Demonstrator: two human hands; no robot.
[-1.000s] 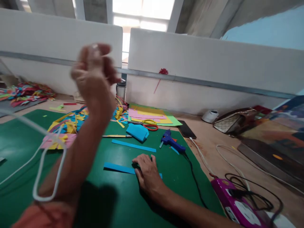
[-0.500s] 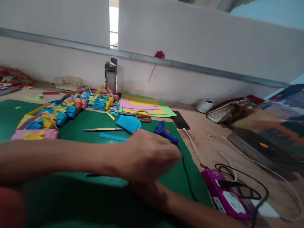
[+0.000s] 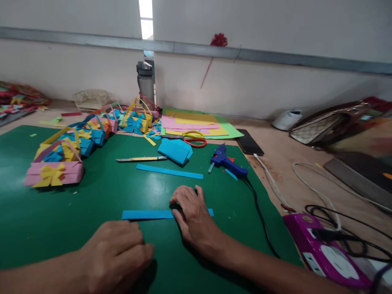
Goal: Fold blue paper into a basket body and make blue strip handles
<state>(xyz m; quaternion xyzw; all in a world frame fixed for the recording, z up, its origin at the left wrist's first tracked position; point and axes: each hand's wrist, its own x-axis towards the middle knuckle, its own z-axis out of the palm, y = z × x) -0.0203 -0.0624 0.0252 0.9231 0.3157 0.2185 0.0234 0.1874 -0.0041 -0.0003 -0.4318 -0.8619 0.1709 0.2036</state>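
Observation:
My right hand (image 3: 194, 216) rests over a blue paper strip (image 3: 147, 214) on the green mat. Its thumb and bent fingers are on either side of the strip, and the little finger sticks out. Low on the left, my left hand (image 3: 113, 255) is curled into a fist above the mat; its inside is hidden. A second blue paper strip (image 3: 170, 171) lies farther off. Beyond it are a craft knife (image 3: 141, 159), a folded blue paper piece (image 3: 175, 151) and red-and-yellow scissors (image 3: 196, 141). To the right lies a blue hot glue gun (image 3: 228, 160).
Finished small paper baskets (image 3: 55, 173) with bows line the left of the green mat (image 3: 76, 208). Coloured paper sheets (image 3: 196, 122), a bottle (image 3: 145, 81) and a phone (image 3: 250, 142) are at the back. A magenta power strip (image 3: 327, 249) with cables sits right.
My hands were crossed, left over right; now they are apart. The left hand has drawn back to the lower left, and the right hand is on the near blue strip. The view has shifted.

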